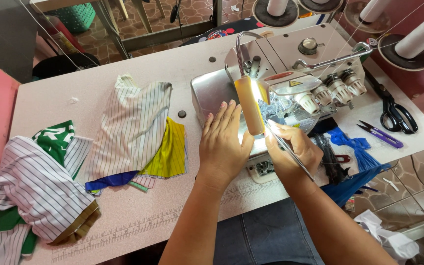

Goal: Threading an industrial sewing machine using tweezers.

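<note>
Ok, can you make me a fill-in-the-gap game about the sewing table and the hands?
1. The left hand lies flat on the ____ machine.
2. The right hand holds thin metal ____.
3. The black scissors lie to the ____ of the machine.
4. The striped cloth lies on a ____ table.

Missing words: sewing; tweezers; right; pink

I see the grey overlock sewing machine [290, 78] standing upright on the pale table, its small lamp [249, 104] lit on a bent gooseneck over the needle area. Thin metal tweezers [288, 149] lie slanted in my right hand [293, 152], tips pointing up into the lit area just under the lamp.
</note>
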